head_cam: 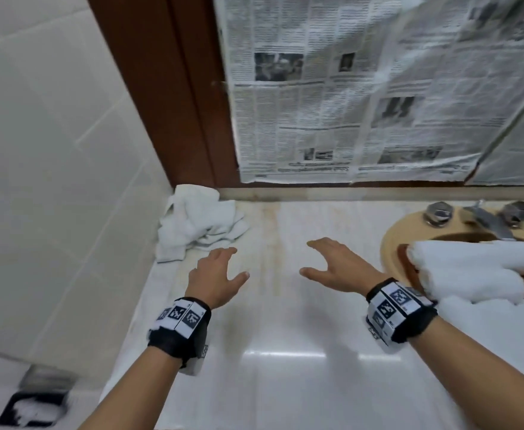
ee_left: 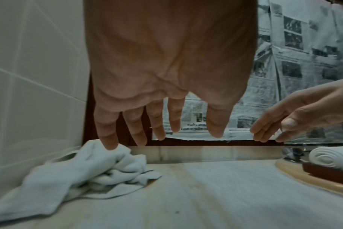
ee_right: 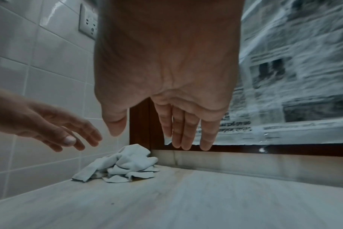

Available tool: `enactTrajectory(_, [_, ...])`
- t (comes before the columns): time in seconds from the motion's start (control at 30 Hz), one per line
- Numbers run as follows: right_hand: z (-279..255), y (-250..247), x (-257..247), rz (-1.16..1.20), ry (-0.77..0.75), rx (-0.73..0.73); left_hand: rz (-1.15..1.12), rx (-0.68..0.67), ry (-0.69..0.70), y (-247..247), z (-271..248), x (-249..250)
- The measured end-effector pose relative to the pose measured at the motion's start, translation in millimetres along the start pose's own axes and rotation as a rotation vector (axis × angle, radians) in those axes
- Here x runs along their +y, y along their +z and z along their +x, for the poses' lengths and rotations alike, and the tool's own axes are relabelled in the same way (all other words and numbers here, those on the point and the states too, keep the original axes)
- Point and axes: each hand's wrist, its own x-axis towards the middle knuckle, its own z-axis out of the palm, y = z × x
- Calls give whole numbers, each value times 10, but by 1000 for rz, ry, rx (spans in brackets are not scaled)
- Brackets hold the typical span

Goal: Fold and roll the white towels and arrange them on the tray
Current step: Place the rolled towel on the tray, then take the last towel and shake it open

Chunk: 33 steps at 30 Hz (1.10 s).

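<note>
Here, nearest the camera in the head view, both forearms reach forward over the pale stone tabletop [head_cam: 285, 352], each wrist wrapped in a black band with printed square markers. The left hand [head_cam: 215, 279] hovers at about 11 o'clock, palm down, its grip released and fingers spread with nothing in them. The right hand [head_cam: 336, 268] hovers at about 1 o'clock, likewise slack and empty, its thumb pointing toward the left hand; the two are apart (the wrist views show both hands clear of the surface).

Further out at 3 o'clock, rolled white towels [head_cam: 471, 268] lie on a brown tray [ee_left: 323, 172] that sits across the beige sink [head_cam: 391, 243]; the left wrist view shows the spiral end of one roll. How many rolls there are cannot be told.

Beyond the left hand, at 10 o'clock, a crumpled pile of white towels [head_cam: 198, 225] rests in the corner where the tabletop meets the tiled wall [head_cam: 53, 150], near the left fingertips but not touched.

Farthest, at 2 o'clock, a metal faucet [head_cam: 484, 218] stands behind the basin, and sheets of newspaper [head_cam: 347, 88] cover the wood-framed panel at 12 o'clock.
</note>
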Motion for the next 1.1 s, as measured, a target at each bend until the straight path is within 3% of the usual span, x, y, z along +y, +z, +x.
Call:
enactTrajectory(0.2, [595, 355, -709, 39, -32, -33, 31, -3, -63, -243, 188, -761])
enactTrajectory(0.43, [1468, 557, -1097, 30, -81, -49, 109, 10, -97, -362, 710, -1056])
enactTrajectory(0.57, [2086, 550, -1146, -11, -117, -24, 117, 30, -108, -435, 1241, -1141])
enactTrajectory(0.7, [2704, 530, -1084, -137, -176, 4, 107, 45, -219, -437, 1678, -1262])
enactTrajectory(0.83, [3199, 591, -935, -102, -124, -77, 125, 56, -283, -324, 1924, -1446])
enactTrajectory(0.93, [3365, 714, -860, -91, -61, -158, 134, 81, -274, -218, 2003, -1561])
enactTrajectory(1.1, [3241, 936, -879, 26, -87, -158, 132, 143, -220, -169, 1965, -1524])
